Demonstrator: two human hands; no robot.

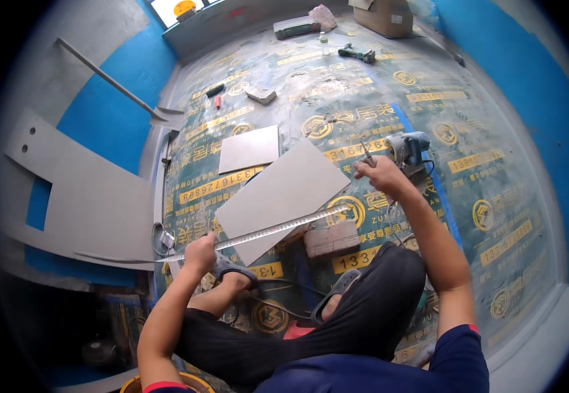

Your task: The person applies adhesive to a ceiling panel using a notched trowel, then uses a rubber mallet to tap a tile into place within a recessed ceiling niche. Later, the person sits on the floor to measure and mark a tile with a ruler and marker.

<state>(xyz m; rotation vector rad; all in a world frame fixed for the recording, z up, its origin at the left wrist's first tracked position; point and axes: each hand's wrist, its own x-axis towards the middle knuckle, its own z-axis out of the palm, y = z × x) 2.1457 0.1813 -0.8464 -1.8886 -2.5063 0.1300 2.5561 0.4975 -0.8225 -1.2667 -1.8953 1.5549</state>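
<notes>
My left hand point(199, 254) is closed on a long silver straightedge point(278, 228) that lies slantwise over a pale rectangular tile point(281, 193) resting raised near my feet. My right hand point(379, 173) is closed around a slim pointed tool point(367, 151), held above the tile's right corner, beside a corded power tool point(407, 147). A smaller pale tile point(248, 147) lies behind the large one. A dusty block point(330, 238) sits under the front right part of the large tile, near my shoe.
A cut board point(91, 216) and a long-handled tool point(111, 80) lean at the left wall. On the covered floor lie a broken chunk point(261, 95), a dark roller-shaped item point(215, 90), a cordless tool point(356, 54) and a bottle point(324, 44). A carton point(381, 19) stands at the back.
</notes>
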